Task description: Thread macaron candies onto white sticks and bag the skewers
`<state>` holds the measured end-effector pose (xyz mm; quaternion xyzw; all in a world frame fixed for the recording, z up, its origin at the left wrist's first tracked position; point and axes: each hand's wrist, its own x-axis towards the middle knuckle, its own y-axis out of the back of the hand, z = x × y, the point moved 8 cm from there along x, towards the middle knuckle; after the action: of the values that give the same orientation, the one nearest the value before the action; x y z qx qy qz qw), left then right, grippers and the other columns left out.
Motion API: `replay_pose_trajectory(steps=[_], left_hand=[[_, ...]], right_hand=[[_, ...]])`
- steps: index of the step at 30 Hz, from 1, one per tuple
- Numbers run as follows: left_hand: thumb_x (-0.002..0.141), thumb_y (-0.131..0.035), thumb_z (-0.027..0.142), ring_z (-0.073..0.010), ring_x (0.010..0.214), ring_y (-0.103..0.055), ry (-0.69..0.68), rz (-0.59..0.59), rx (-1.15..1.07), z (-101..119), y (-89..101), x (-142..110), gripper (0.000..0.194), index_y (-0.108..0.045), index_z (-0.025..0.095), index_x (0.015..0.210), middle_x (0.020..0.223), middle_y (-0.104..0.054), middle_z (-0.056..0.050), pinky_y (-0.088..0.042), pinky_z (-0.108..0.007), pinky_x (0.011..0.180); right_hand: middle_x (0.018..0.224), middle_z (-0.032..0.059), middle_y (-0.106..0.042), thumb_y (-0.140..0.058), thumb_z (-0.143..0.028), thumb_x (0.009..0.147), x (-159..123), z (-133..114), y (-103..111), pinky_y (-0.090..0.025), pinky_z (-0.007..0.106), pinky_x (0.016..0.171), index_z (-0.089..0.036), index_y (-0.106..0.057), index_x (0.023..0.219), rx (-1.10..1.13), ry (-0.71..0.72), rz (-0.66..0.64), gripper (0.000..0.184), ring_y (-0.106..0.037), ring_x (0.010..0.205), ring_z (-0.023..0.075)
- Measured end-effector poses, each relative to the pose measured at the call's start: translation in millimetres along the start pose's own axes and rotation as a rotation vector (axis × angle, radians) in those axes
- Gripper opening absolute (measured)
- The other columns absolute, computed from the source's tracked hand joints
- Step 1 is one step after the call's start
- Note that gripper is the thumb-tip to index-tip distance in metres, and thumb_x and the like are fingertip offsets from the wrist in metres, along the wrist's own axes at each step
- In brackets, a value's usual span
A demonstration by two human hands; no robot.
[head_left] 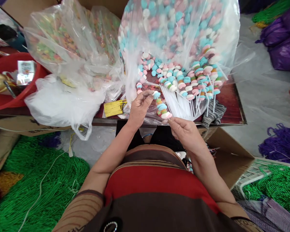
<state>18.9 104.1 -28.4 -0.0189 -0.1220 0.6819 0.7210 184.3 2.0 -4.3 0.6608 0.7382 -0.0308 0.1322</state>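
A skewer of soft candies, stacked in blue, white, pink, green and orange pieces, is held between my hands above the table's front edge. My left hand pinches a blue-and-white candy at the skewer's far end. At the near end, my right hand is closed in a pinch; the stick's end is mostly hidden by its fingers. Just beyond lies a bundle of white sticks. Several finished candy skewers are piled to the right of it, and loose pink, blue and white candies spill from a bag.
A large clear bag of candies stands at the back, with another bag of orange and green candies to its left. Yellow twist ties, a red basin and grey striped gloves lie about. An open carton sits below right.
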Motion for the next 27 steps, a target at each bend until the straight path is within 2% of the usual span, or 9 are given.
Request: replay_pose_trajectory(steps=[3,6,9,13,16,20,22,25,27], left_hand=[[0.081,-0.080,0.055,-0.0147,0.095,-0.072,0.022,0.011,-0.031,-2.2,-0.3,2.3,0.037,-0.074,0.026,0.103,0.102,-0.077,0.000,-0.059,-0.030,0.090],[0.077,-0.083,0.057,-0.0154,0.096,-0.072,0.044,0.008,-0.038,-3.8,-0.6,0.8,0.042,-0.077,0.026,0.104,0.105,-0.079,-0.001,-0.058,-0.032,0.094],[0.077,-0.082,0.059,-0.0176,0.100,-0.072,0.055,-0.023,0.029,-2.2,-0.9,-1.2,0.045,-0.077,0.027,0.108,0.109,-0.080,-0.001,-0.058,-0.035,0.095],[0.086,-0.073,0.060,-0.0191,0.105,-0.073,-0.024,-0.103,0.230,8.8,-2.5,-2.8,0.043,-0.077,0.025,0.112,0.114,-0.079,-0.004,-0.057,-0.034,0.096],[0.089,-0.070,0.057,-0.0192,0.107,-0.073,-0.044,-0.126,0.243,11.0,-3.7,-4.4,0.039,-0.076,0.024,0.110,0.114,-0.079,-0.005,-0.057,-0.034,0.098],[0.088,-0.071,0.055,-0.0159,0.099,-0.073,0.047,-0.002,0.042,0.8,-0.6,-5.4,0.034,-0.073,0.026,0.105,0.108,-0.077,-0.003,-0.057,-0.032,0.094],[0.087,-0.071,0.055,-0.0132,0.091,-0.072,0.077,0.086,-0.035,-2.6,1.8,-6.0,0.032,-0.070,0.025,0.099,0.099,-0.076,0.000,-0.057,-0.029,0.089],[0.084,-0.076,0.050,-0.0111,0.084,-0.070,0.062,0.173,-0.072,1.2,5.4,-6.5,0.029,-0.066,0.024,0.090,0.090,-0.074,0.001,-0.056,-0.026,0.084],[0.082,-0.078,0.046,-0.0123,0.087,-0.071,0.093,0.161,-0.109,3.0,4.2,-6.3,0.028,-0.066,0.025,0.095,0.095,-0.076,0.000,-0.056,-0.026,0.083]], right_hand=[[0.052,-0.0074,-0.031,-0.058,-0.055,0.095,-1.0,5.9,-1.4,-0.020,0.026,0.046,-0.018,-0.074,0.088,0.011,-0.021,-0.010,0.042,-0.026,0.047,0.0091],[0.052,-0.0077,-0.031,-0.058,-0.055,0.095,-2.0,9.4,-3.8,-0.019,0.026,0.046,-0.018,-0.075,0.089,0.028,-0.034,-0.028,0.042,-0.024,0.047,0.0090],[0.052,-0.0080,-0.031,-0.058,-0.056,0.095,-2.7,9.3,-4.2,-0.019,0.026,0.047,-0.018,-0.074,0.090,0.031,-0.040,-0.041,0.042,-0.024,0.047,0.0090],[0.052,-0.0081,-0.031,-0.056,-0.057,0.096,-2.9,7.5,-5.5,-0.021,0.027,0.048,-0.018,-0.073,0.088,0.013,-0.039,-0.055,0.044,-0.026,0.047,0.0096],[0.053,-0.0059,-0.036,-0.054,-0.054,0.096,0.2,2.5,-4.9,-0.027,0.027,0.051,-0.019,-0.070,0.082,-0.088,0.031,0.006,0.041,-0.034,0.050,0.0114],[0.068,0.0030,-0.060,-0.053,-0.046,0.094,5.9,-6.6,-0.3,-0.039,0.029,0.063,-0.021,-0.068,0.079,-0.312,0.196,0.225,0.033,-0.054,0.065,0.0175],[0.065,0.0025,-0.060,-0.051,-0.047,0.095,12.2,1.7,-7.4,-0.040,0.030,0.063,-0.022,-0.069,0.081,-0.291,0.173,0.182,0.034,-0.055,0.064,0.0180],[0.054,-0.0038,-0.053,-0.053,-0.050,0.095,20.0,20.8,-18.2,-0.040,0.028,0.060,-0.021,-0.069,0.087,-0.127,0.076,0.058,0.034,-0.048,0.054,0.0148],[0.053,-0.0062,-0.052,-0.056,-0.050,0.094,21.4,27.6,-15.4,-0.040,0.027,0.061,-0.020,-0.068,0.092,-0.045,0.055,0.092,0.031,-0.047,0.052,0.0133]])
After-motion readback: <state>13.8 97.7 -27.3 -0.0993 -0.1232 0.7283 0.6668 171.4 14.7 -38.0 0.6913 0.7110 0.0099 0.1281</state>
